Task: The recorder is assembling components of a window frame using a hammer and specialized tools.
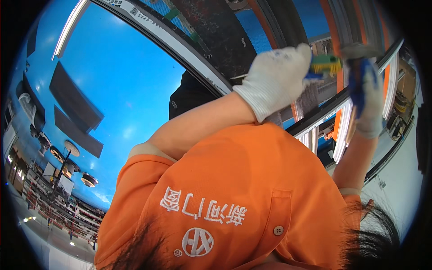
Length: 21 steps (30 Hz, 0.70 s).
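My left hand (281, 74), in a white knitted glove, is closed around a green and yellow tool handle (327, 64). Past the other side of that fist a thin light shaft shows, which may be part of the same tool. My right hand (371, 101), in a white glove with a blue palm, grips what looks like a hammer (360, 51). Its grey head is smeared by motion and sits close to the end of the green and yellow handle; whether they touch I cannot tell. Both hands are over a dark-edged frame (180, 56) with a pale protective strip.
Orange and grey profiles (310, 27) run beyond my hands. On the left spreads a bright blue surface (130, 72) with dark flat strips (75, 96). A black object (191, 94) lies beside the frame. Racks (67, 202) stand at the far lower left.
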{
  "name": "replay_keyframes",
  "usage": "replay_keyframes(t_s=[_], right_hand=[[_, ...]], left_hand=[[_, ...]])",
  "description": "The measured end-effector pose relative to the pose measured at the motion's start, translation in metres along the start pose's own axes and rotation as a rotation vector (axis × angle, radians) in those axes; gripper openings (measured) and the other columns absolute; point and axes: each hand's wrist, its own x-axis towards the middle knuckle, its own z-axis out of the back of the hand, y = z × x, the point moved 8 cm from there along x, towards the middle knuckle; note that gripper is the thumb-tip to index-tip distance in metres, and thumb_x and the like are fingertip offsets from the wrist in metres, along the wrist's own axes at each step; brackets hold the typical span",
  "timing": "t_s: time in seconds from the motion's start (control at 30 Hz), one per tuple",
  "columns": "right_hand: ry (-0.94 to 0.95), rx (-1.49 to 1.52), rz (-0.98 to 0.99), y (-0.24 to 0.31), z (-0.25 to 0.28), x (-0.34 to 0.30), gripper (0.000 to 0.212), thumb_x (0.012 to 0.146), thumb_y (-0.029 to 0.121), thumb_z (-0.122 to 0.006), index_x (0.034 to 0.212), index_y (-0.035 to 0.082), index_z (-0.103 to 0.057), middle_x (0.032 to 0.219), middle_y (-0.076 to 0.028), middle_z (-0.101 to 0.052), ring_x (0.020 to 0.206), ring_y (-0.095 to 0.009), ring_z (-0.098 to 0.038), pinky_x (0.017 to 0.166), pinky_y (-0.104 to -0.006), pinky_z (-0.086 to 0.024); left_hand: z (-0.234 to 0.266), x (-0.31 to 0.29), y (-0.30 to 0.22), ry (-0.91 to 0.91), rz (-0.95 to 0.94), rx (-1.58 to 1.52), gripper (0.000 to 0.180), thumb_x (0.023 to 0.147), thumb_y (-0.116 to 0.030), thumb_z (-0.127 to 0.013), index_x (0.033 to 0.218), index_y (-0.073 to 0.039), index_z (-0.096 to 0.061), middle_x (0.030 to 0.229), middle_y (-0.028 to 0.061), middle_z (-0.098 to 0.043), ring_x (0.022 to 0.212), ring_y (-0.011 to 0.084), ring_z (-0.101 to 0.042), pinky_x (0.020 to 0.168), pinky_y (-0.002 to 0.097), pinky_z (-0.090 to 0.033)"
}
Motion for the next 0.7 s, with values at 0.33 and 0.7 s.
replay_keyframes(t_s=[0.33,0.7], right_hand=[[-0.093,-0.121,-0.039,0.000,-0.002,-0.007,0.047,0.100,0.036,-0.054,0.132,0.002,-0.057,0.085,0.001,-0.062,0.061,-0.004,-0.047,0.052,-0.0187,-0.039],[0.052,0.057,-0.096,-0.024,0.008,-0.001,0.041,0.100,0.034,-0.052,0.126,0.003,-0.057,0.094,-0.004,-0.066,0.069,-0.004,-0.054,0.060,-0.0167,-0.042]], left_hand=[[-0.007,0.007,0.012,0.114,0.163,-0.002,0.034,0.087,-0.026,-0.071,0.104,-0.004,-0.052,0.087,0.0159,-0.070,0.069,0.0307,-0.070,0.067,0.0329,-0.056],[-0.014,0.011,0.006,0.175,0.161,0.022,0.030,0.091,-0.025,-0.066,0.104,-0.002,-0.053,0.088,0.0180,-0.071,0.070,0.0321,-0.071,0.068,0.0355,-0.057]])
